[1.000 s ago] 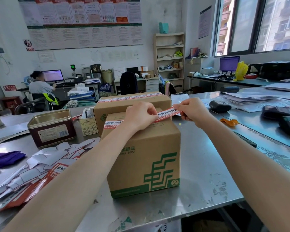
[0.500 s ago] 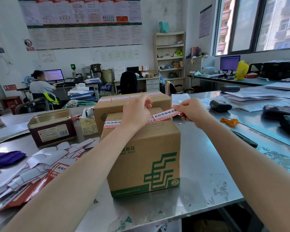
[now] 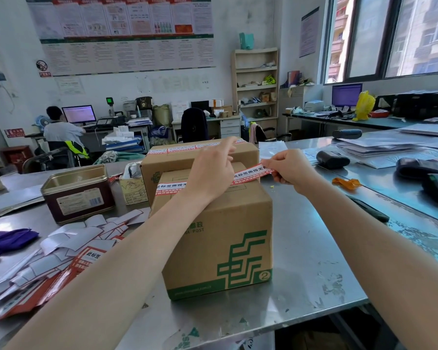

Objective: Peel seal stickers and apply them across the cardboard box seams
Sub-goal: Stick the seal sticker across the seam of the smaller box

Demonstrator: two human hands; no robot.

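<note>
Box (image 3: pixel 213 231) at frame centre on table (image 3: pixel 301 248). Sticker (image 3: pixel 250 174) stretched over box top. Right hand (image 3: pixel 292 170) pinches sticker's right end, lifted off box. Left hand (image 3: pixel 211 170) over sticker's middle, fingers relaxed, index extended; grip unclear.

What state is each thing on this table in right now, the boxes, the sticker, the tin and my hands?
Front cardboard box: closed, upright.
Seal sticker: left part on the front box top, right end lifted.
Right hand: pinches the sticker's right end.
Left hand: on the box top over the sticker, fingers fairly straight.
Rear cardboard box: closed, stickers along its top.
Metal tin: open, no lid.
</note>
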